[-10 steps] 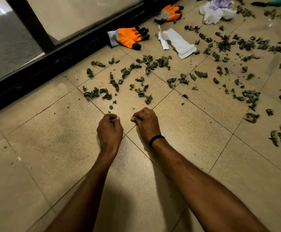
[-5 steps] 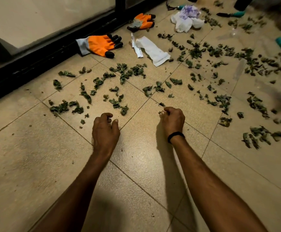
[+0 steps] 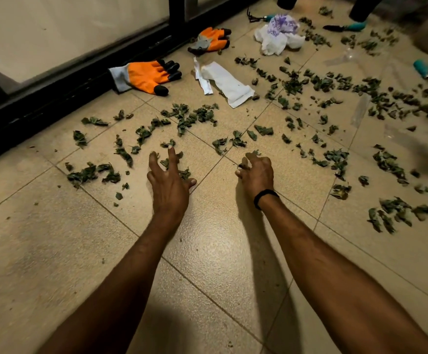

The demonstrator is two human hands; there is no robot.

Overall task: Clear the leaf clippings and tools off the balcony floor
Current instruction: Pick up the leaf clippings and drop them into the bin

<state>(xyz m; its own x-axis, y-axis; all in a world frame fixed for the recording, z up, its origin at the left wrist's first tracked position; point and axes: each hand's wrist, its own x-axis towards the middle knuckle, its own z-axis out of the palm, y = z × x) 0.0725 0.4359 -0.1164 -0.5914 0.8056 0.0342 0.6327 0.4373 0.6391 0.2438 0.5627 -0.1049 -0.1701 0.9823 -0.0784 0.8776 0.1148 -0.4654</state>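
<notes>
Green leaf clippings lie scattered across the tan floor tiles, from the black door track to the right edge. My left hand reaches forward with fingers spread and straight, its fingertips among a small clump of clippings. My right hand, with a black wristband, has curled fingers and pinches a small leaf clipping at its fingertips. Teal-handled tools lie far back: a hand rake, a trowel and a third tool.
Two orange work gloves lie by the black sliding-door track. A white paper packet and a crumpled white bag sit beyond the clippings. Dark legs of something stand at the top right.
My left hand has uncurled from a fist and stretched forward onto the clippings. My right hand has also moved forward to the leaves. The view has shifted to the right.
</notes>
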